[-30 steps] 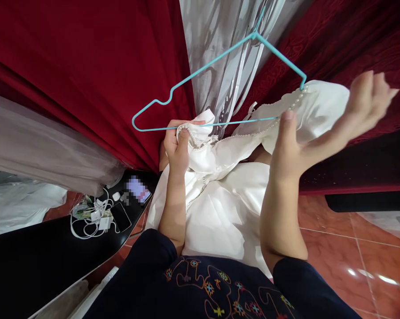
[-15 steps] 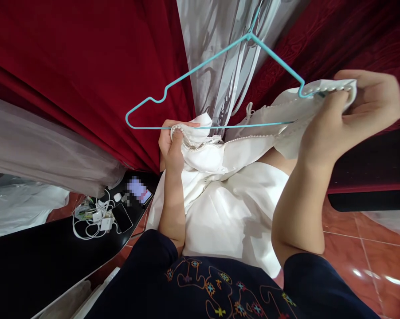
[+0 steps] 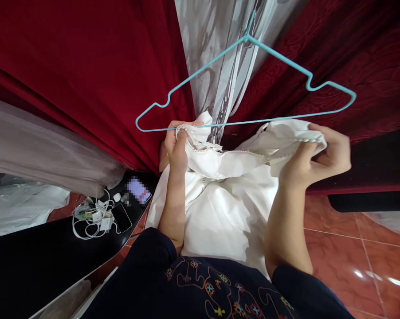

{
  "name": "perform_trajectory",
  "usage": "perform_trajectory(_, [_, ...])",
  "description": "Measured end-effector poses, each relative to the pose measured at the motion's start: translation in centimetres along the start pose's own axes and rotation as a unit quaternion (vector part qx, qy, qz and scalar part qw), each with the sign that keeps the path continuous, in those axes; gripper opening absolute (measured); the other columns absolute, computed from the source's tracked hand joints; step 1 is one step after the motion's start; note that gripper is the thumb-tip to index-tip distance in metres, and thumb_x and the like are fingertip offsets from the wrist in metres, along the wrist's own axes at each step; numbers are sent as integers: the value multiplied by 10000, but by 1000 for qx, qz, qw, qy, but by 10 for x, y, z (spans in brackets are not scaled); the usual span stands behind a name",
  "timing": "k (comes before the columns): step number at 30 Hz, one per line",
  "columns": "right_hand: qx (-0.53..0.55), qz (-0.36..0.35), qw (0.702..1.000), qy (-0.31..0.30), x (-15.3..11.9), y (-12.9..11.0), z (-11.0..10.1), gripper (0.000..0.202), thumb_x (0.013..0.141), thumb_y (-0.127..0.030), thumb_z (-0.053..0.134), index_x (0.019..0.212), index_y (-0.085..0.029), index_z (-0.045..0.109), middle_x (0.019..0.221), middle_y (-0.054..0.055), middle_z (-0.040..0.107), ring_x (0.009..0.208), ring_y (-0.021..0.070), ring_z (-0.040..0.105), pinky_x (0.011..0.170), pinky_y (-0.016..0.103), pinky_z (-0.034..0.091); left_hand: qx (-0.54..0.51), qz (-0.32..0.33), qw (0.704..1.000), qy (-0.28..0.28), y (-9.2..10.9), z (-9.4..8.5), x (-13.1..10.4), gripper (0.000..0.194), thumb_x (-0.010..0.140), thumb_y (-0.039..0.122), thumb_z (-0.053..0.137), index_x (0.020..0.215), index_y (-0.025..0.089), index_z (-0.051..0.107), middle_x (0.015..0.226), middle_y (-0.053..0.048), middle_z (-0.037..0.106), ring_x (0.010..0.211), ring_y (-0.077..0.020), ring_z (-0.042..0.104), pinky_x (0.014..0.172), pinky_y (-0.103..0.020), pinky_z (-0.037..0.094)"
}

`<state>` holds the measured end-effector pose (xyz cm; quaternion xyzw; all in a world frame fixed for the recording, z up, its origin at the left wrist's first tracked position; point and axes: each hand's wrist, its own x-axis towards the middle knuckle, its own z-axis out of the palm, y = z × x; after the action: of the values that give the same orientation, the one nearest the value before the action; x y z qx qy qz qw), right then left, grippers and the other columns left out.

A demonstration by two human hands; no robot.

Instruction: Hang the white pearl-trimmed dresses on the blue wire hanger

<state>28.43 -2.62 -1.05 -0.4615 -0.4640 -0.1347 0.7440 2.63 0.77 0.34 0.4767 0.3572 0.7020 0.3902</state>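
A white dress (image 3: 225,212) with pearl-beaded edges spreads across the middle, its skirt hanging down in front of me. My left hand (image 3: 177,144) is closed on a beaded edge of the bodice, at the left part of a light blue hanger's (image 3: 246,121) bottom bar; whether it also grips the bar I cannot tell. On the other side, my right hand (image 3: 323,153) pinches another beaded part of the dress, below the bar and apart from it. The hanger's right end is bare, and its hook points up in front of a pale curtain.
Red curtains (image 3: 87,66) hang at the left and right, with a pale sheer curtain (image 3: 205,53) between them. On a black bench (image 3: 30,261) at the left lie phones (image 3: 122,217), white cables (image 3: 83,232) and an adapter. Reddish tiles (image 3: 333,248) cover the floor.
My right hand has moved down and left with its part of the dress, which has come off the hanger's right end. The hanger now shows whole; my left hand has shifted slightly right.
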Motion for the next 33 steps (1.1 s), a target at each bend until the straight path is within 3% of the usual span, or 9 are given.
perform_trajectory(5, [54, 0, 980, -191, -7, -42, 30, 282, 1050, -389, 609, 1135, -249, 838, 1202, 107, 793, 1176, 255, 748, 1082, 507, 586, -20, -21, 999, -20, -1, 0, -3, 480, 942, 726, 706, 983, 265, 581, 939, -39, 806, 1070, -274, 799, 1049, -456, 606])
perform_trajectory(8, [75, 58, 958, -269, -12, -46, 45, 318, 1064, -465, 583, 1074, -249, 816, 1047, 84, 763, 1060, 233, 736, 1009, 474, 606, -19, -29, 999, -23, -2, -1, -4, 451, 968, 703, 695, 1003, 264, 599, 953, -41, 801, 1045, -256, 789, 1061, -453, 599])
perform_trajectory(11, [54, 90, 956, -274, -18, -42, 51, 372, 1045, -553, 594, 1014, -245, 801, 980, 76, 727, 1003, 226, 713, 947, 450, 609, 3, -8, 1000, -25, -3, -10, -2, 407, 966, 660, 730, 1024, 260, 686, 1037, -46, 787, 1060, -235, 764, 1060, -407, 588])
perform_trajectory(14, [50, 82, 958, -270, -18, -36, 48, 399, 1043, -577, 586, 1013, -241, 800, 996, 80, 727, 1013, 230, 711, 950, 452, 604, 84, 9, 994, -69, 1, -29, 3, 354, 935, 589, 793, 1015, 244, 789, 1086, -58, 762, 1088, -235, 733, 1031, -368, 572])
perform_trajectory(18, [47, 56, 961, -265, -10, -31, 40, 353, 1041, -527, 605, 1004, -239, 807, 984, 82, 734, 998, 228, 711, 918, 436, 599, 160, -41, 979, -122, 5, -63, 8, 256, 886, 433, 844, 1006, 207, 845, 1036, -71, 782, 1014, -227, 732, 960, -343, 560])
perform_trajectory(22, [46, 50, 960, -273, -5, -29, 37, 337, 1044, -506, 597, 1001, -244, 804, 985, 83, 730, 999, 232, 707, 918, 445, 596, 184, -54, 981, -5, 3, -87, 16, 215, 869, 384, 812, 972, 195, 796, 928, -38, 785, 872, -182, 713, 839, -296, 541])
perform_trajectory(26, [45, 69, 956, -281, -8, -30, 40, 330, 1034, -518, 601, 1014, -254, 797, 993, 80, 725, 1017, 234, 701, 950, 462, 600, 190, 42, 974, 114, 8, -95, 35, 159, 880, 357, 739, 889, 198, 726, 817, 6, 723, 768, -144, 651, 748, -280, 521])
perform_trajectory(29, [56, 67, 957, -277, -11, -31, 42, 284, 1034, -462, 614, 1012, -249, 801, 989, 71, 733, 1000, 219, 706, 933, 439, 599, 199, 104, 962, 157, 24, -92, 51, 66, 895, 228, 677, 897, 197, 735, 828, 9, 731, 769, -134, 643, 742, -294, 512])
perform_trajectory(33, [80, 43, 959, -269, -11, -32, 43, 207, 1033, -345, 628, 1045, -248, 811, 1001, 57, 745, 992, 197, 707, 907, 403, 582, 215, 147, 951, 166, 57, -77, 63, 128, 886, 110, 699, 903, 221, 761, 723, 34, 664, 734, -128, 611, 763, -323, 505])
